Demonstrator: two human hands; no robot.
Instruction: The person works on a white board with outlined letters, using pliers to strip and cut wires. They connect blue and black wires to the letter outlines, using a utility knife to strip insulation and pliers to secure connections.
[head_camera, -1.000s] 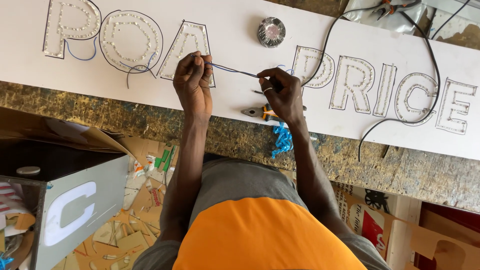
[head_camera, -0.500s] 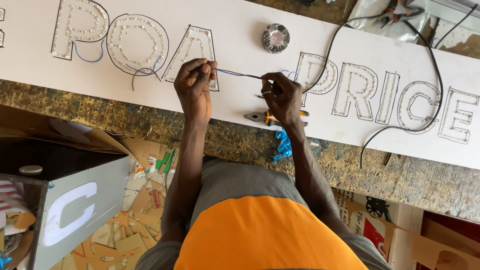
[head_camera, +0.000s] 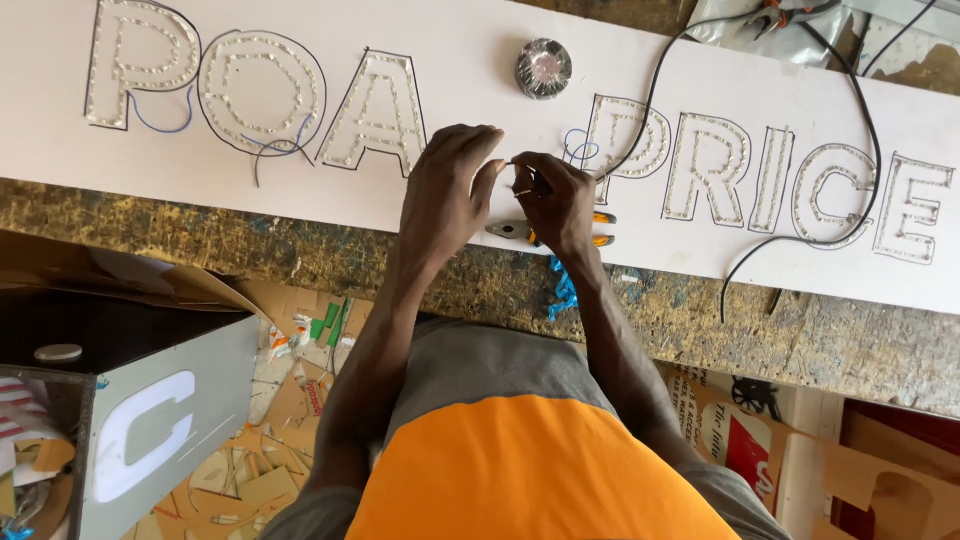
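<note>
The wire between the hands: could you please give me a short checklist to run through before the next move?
1. Left hand pinches the wire: ok.
2. Right hand on the wire's other end: ok.
3. Grip firmness: cannot tell.
4. Pliers within reach, lying on the board under the right hand: ok.
5. Tape roll clear of both hands: ok.
6. Black cable apart from the hands: ok.

Your view is evenly daylit and bright; the long white sign board (head_camera: 480, 195) nears overexposure but shows no hard glare. Shadows beneath both hands are soft and short. Focus holds sharp centrally, with slight softness and mild bowing at the edges.
</note>
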